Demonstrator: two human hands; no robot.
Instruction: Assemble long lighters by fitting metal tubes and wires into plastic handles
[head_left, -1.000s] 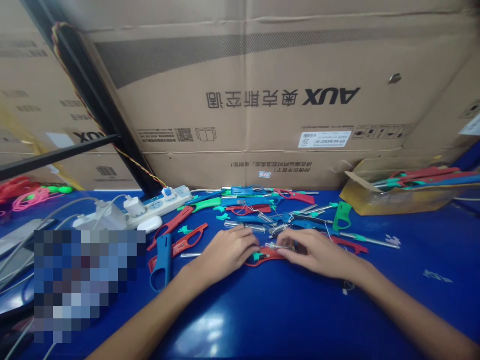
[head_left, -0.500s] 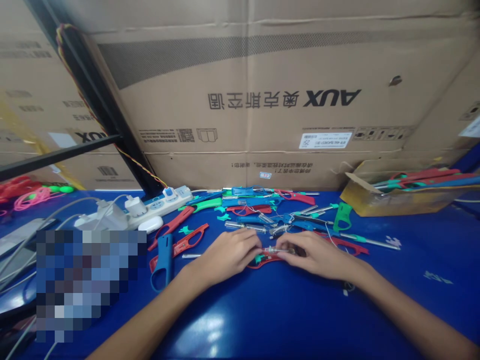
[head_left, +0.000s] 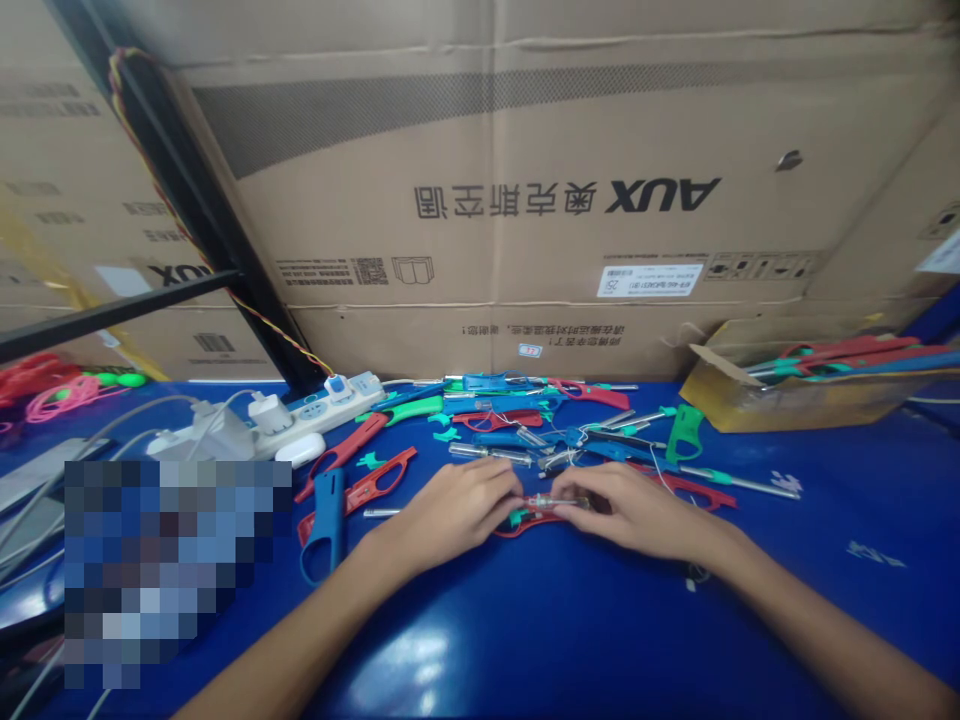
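Note:
My left hand is closed, its fingertips pinching the left end of a red lighter shell low over the table. Opposite it, my right hand pinches a small clear and metallic lighter part that lies along the shell. A green trigger piece shows in the shell near my left fingertips. The fingers hide both ends of the work. Just beyond my hands lie loose lighter shells, clear tubes and metal barrels, among them a red shell by my right wrist.
A blue lighter shell and a red shell lie left of my left arm. A power strip with chargers stands behind them. At the back right is an open box of lighters. Cardboard walls the rear.
Both hands stay in nearly the same place. The clear part between the fingertips has tilted slightly and shows a little more.

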